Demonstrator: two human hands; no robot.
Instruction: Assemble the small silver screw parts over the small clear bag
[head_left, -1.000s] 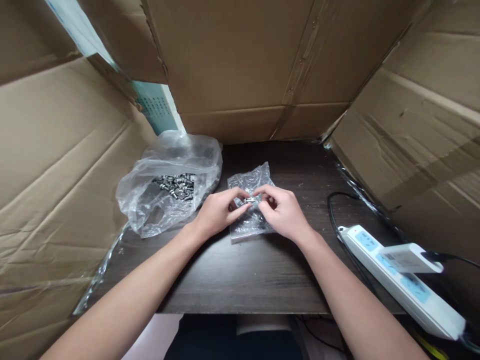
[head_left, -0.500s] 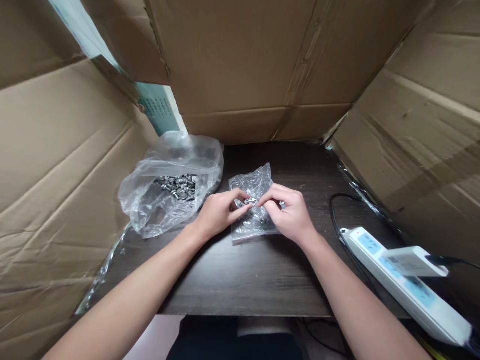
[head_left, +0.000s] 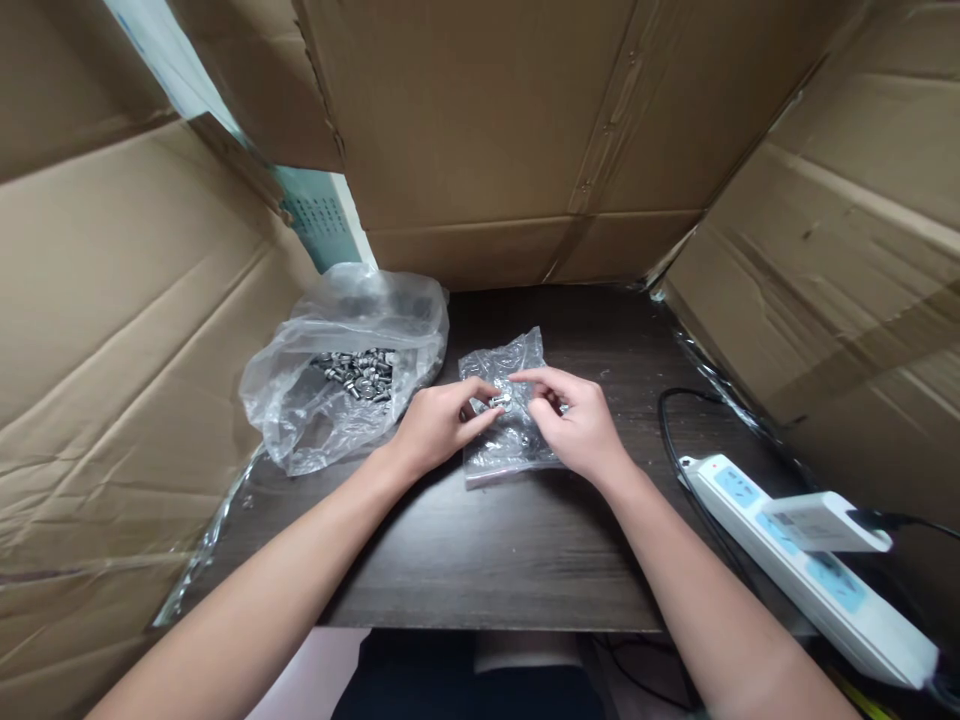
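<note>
Steel fastener (head_left: 498, 402), small: pinched between the fingers of left hand (head_left: 439, 425) and right hand (head_left: 574, 420), above the zip bag (head_left: 504, 440) on the bench (head_left: 495, 540). Risk: the narrow pinch may slip, dropping it among bag creases or off the edge.

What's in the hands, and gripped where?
A small metal screw, pinched between left hand thumb and forefinger; right hand fingertips touch its other end. Exact grip part too small to tell.
</note>
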